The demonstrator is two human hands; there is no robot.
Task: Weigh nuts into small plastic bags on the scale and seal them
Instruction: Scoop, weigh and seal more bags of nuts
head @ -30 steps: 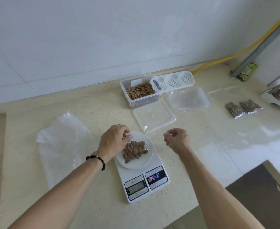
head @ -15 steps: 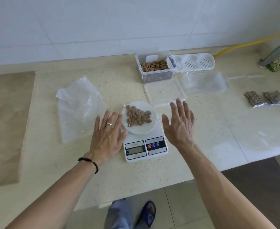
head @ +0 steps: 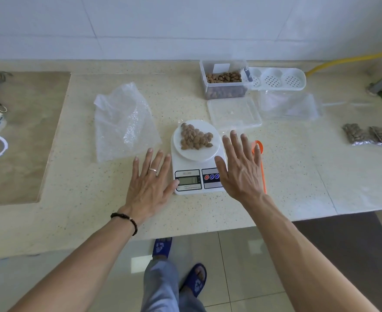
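Observation:
A white kitchen scale [head: 197, 184] stands on the counter with a small clear bag of nuts [head: 195, 138] lying on its round platform. My left hand [head: 150, 184] lies flat with spread fingers just left of the scale, its thumb near the display. My right hand [head: 239, 170] is spread flat at the scale's right edge, partly over its buttons. Neither hand holds anything. A clear tub of nuts [head: 224, 78] stands behind. Two filled bags [head: 369, 135] lie at the far right.
A crumpled plastic bag [head: 122, 122] lies left of the scale. The tub's lid [head: 234, 112], spare clear bags [head: 289, 105] and a white perforated tray [head: 277, 78] sit behind it. An orange scoop [head: 261, 163] lies under my right hand. The counter edge runs close below my wrists.
My left hand left the bag of nuts and both hands opened flat on either side of the scale. My head pulled back, so the floor and feet show.

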